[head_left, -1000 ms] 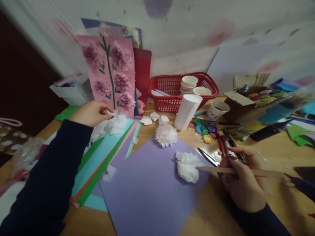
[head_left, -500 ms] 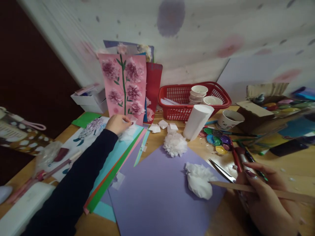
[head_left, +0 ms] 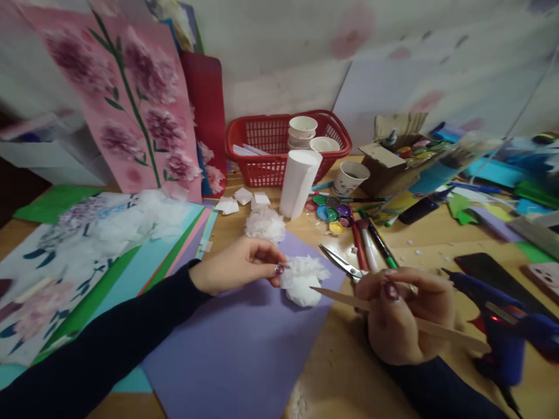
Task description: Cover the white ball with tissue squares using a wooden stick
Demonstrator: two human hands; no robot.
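A ruffled ball of white tissue paper (head_left: 303, 291) rests on the purple sheet (head_left: 227, 343). My left hand (head_left: 244, 265) is closed in a pinch at the ball's left edge, on a bit of white tissue paper; whether that bit belongs to the ball I cannot tell. Wrapped in my right hand (head_left: 408, 311) is a pointed wooden stick (head_left: 340, 297), its tip touching or just in front of the ball's right side. Behind the ball sits a second ruffled tissue flower (head_left: 264, 224). Loose tissue pieces (head_left: 140, 224) lie in a heap at the left.
Scissors (head_left: 338, 260), brushes and paint pots (head_left: 329, 212) lie right of the purple sheet. A white paper roll (head_left: 300, 183) stands before a red basket (head_left: 255, 174). A blue glue gun (head_left: 502, 326) with a red light lies at the right. A pink flower picture (head_left: 131, 110) leans behind.
My left hand has moved right, from the tissue pieces on the coloured papers to the tissue ball. The view has swung right, bringing the glue gun into sight. The stick stays in my right hand.
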